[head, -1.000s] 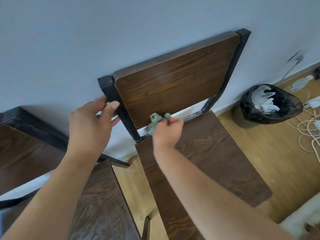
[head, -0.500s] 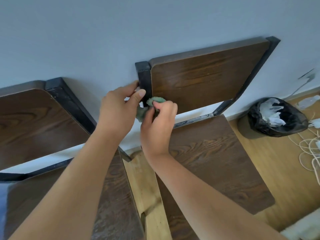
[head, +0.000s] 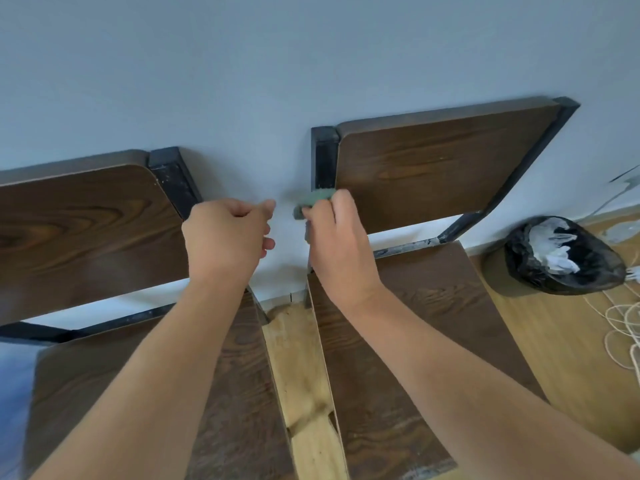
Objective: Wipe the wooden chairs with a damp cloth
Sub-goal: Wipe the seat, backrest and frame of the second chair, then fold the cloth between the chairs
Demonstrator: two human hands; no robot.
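Observation:
Two dark wooden chairs with black metal frames stand side by side against a pale wall. The right chair (head: 433, 174) has its backrest at upper right and its seat below. The left chair (head: 79, 230) fills the left side. My right hand (head: 341, 244) is shut on a small green cloth (head: 313, 199), pressing it against the black left post of the right chair's back. My left hand (head: 227, 237) hovers in the gap between the two chairs, fingers curled into a loose fist, holding nothing and touching neither chair.
A bin lined with a black bag (head: 561, 258) holding white paper stands on the wooden floor (head: 301, 368) at the right. White cords (head: 623, 327) lie coiled beyond it. A narrow strip of floor separates the chair seats.
The view has swung left, bringing more of the left chair in. My left hand let go of the right chair's post and drew back left. The cloth moved up the post.

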